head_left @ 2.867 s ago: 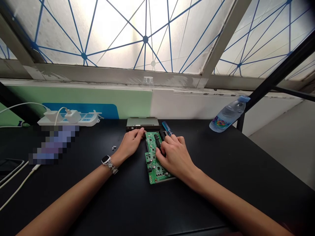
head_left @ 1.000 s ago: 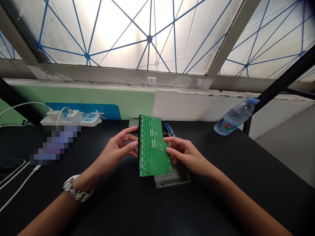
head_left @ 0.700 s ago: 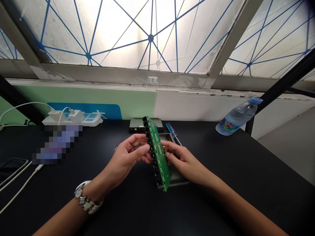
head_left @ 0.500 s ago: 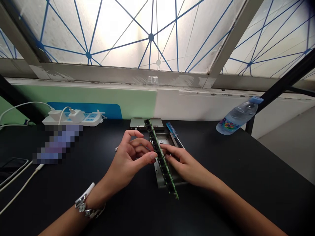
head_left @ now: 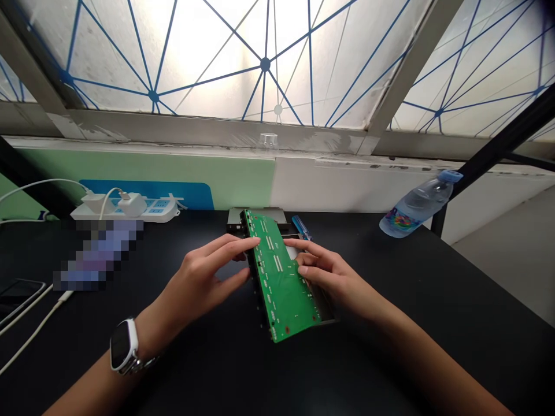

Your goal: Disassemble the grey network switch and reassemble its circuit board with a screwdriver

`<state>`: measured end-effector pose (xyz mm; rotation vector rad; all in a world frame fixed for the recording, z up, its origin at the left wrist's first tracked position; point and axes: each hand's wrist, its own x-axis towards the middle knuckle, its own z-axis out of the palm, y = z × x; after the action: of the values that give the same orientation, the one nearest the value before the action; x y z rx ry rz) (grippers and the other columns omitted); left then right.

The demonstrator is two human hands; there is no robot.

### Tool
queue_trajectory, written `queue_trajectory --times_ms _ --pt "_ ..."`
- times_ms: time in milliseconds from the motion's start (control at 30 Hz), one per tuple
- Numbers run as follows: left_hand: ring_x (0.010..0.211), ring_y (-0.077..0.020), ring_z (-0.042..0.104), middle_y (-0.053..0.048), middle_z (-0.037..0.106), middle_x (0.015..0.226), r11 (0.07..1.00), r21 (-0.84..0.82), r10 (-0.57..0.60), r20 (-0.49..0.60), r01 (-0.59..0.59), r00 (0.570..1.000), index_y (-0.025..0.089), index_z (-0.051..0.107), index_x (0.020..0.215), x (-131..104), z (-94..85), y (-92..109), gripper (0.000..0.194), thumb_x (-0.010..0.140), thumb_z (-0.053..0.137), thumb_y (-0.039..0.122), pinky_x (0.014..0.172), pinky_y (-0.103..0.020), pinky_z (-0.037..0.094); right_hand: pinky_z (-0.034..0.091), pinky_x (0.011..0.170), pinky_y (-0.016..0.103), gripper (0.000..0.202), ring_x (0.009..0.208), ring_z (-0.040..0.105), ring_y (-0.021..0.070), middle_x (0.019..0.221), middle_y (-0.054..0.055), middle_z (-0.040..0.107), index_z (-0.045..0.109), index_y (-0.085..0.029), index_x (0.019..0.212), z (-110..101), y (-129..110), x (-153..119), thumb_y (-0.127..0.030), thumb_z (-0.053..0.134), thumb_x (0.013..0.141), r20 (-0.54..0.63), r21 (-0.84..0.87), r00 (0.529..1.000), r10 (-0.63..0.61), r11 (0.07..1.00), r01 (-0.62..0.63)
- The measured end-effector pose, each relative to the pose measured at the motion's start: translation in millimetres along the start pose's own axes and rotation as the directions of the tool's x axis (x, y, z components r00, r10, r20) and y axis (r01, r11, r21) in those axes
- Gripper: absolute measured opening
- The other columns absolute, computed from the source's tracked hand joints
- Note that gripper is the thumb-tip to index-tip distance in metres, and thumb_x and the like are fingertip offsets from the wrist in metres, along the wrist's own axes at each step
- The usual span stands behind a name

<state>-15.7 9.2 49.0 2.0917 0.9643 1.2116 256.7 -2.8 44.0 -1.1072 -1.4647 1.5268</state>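
Observation:
A green circuit board is held tilted above the black table, its flat, printed face turned up toward me. My left hand grips its left edge, the index fingertip lying on the green face and the thumb at the side. At the right edge, my right hand pinches the board near its notch. Dark connectors line the board's left side. Under it lies a metal tray-like case, mostly covered by the board and my right hand. Behind, a blue-handled screwdriver rests with its shaft largely hidden.
Another flat metal case lies at the back against the wall. A water bottle leans at the back right by a black post. To the left are a white power strip, a blurred-out object, cables and a dark device.
The board has turned from edge-on to showing its green flat face. My left hand has rolled over, palm down, with its index finger now on the board; the watch face has come into view.

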Motion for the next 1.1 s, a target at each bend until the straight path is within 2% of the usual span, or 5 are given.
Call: queue_trajectory --times_ms 167,300,467,833,1100 --pt "0.06 -0.0161 0.061 0.0 0.07 0.073 0.986 0.145 -0.077 -0.01 0.078 0.997 0.026 0.074 0.103 -1 4.1 -12 0.018 0.089 0.073 0.036 0.059 -0.026 0.046 0.051 0.077 0.036 0.041 0.074 0.061 0.0195 0.091 0.01 0.072 0.078 -0.016 0.101 -1 -2 2 -0.053 0.061 0.094 -0.023 0.168 1.0 0.001 0.986 0.002" --pt "0.052 -0.0144 0.055 0.004 0.059 0.057 0.971 0.087 -0.228 0.031 0.225 0.973 0.022 0.059 0.083 -3 18.7 -15 0.028 0.097 0.062 0.046 0.052 -0.026 0.038 0.049 0.075 0.038 0.051 0.065 0.055 0.0186 0.081 0.01 0.072 0.071 -0.018 0.077 2 -2 1 -0.059 0.049 0.098 -0.017 0.302 0.999 -0.046 0.952 0.049" --pt "0.056 -0.0153 0.058 0.002 0.061 0.058 0.922 -0.036 -0.378 0.135 0.386 0.916 0.022 0.046 0.075 -7 32.5 -14 0.043 0.102 0.05 0.055 0.059 -0.027 0.042 0.043 0.07 0.033 0.018 0.065 0.049 0.0152 0.073 0.002 0.063 0.075 -0.018 0.088 4 4 -1 -0.036 0.076 0.086 -0.057 0.193 0.983 -0.174 0.964 0.182" --pt "0.054 -0.0148 0.056 0.004 0.054 0.055 0.898 -0.069 -0.415 0.187 0.434 0.89 0.022 0.047 0.075 -10 44.3 -18 0.046 0.104 0.041 0.057 0.058 -0.028 0.041 0.041 0.059 0.027 0.037 0.063 0.049 0.0116 0.071 -0.003 0.056 0.071 -0.02 0.12 28 14 -6 -0.035 0.08 0.087 -0.056 0.119 0.976 -0.212 0.969 0.217" --pt "0.053 -0.014 0.055 0.005 0.052 0.055 0.899 -0.084 -0.411 0.18 0.431 0.894 0.021 0.047 0.075 -9 42.5 -17 0.045 0.104 0.043 0.055 0.058 -0.027 0.041 0.041 0.054 0.026 0.029 0.055 0.048 0.0096 0.065 -0.004 0.058 0.074 -0.017 0.107 31 10 -7 -0.036 0.08 0.087 -0.039 0.099 0.985 -0.168 0.98 0.171"
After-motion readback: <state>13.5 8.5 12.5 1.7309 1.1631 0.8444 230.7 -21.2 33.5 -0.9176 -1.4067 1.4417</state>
